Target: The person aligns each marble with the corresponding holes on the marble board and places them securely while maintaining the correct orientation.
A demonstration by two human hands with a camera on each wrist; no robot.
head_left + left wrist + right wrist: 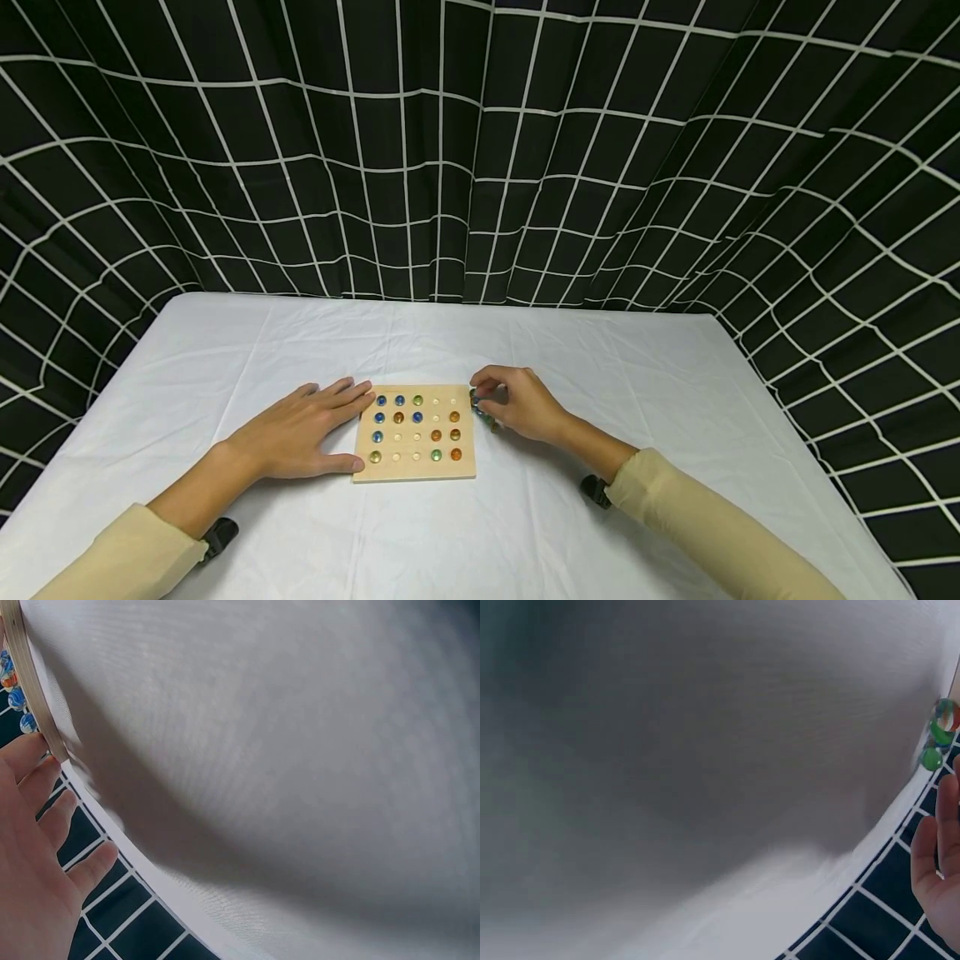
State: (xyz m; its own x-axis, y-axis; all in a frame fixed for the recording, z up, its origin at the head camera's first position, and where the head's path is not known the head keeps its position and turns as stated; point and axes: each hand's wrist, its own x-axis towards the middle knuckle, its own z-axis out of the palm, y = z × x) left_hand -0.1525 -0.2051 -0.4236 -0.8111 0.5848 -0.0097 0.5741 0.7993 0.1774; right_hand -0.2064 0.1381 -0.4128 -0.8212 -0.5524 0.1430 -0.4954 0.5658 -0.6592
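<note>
A light wooden board [408, 477] lies flat on the table, with rows of round hollows. Blue, green, amber and orange glass marbles [417, 417] sit in many of them; some hollows at the upper right and lower middle are bare. My left hand [307, 429] rests at the board's left side, fingers spread and touching its edge. Beyond the right edge lies a small line of loose marbles [492, 426], also in the right wrist view, green marble [931, 759] lowest. Over its far end my right hand [525, 404] pinches a marble between thumb and forefinger, mostly hidden by the fingers.
A white cloth [600, 517] covers the table, lightly creased. Black curtains [480, 150] with a white grid hang behind and at both sides. Each wrist wears a dark camera, such as the left wrist camera [220, 538], below a beige sleeve [127, 554].
</note>
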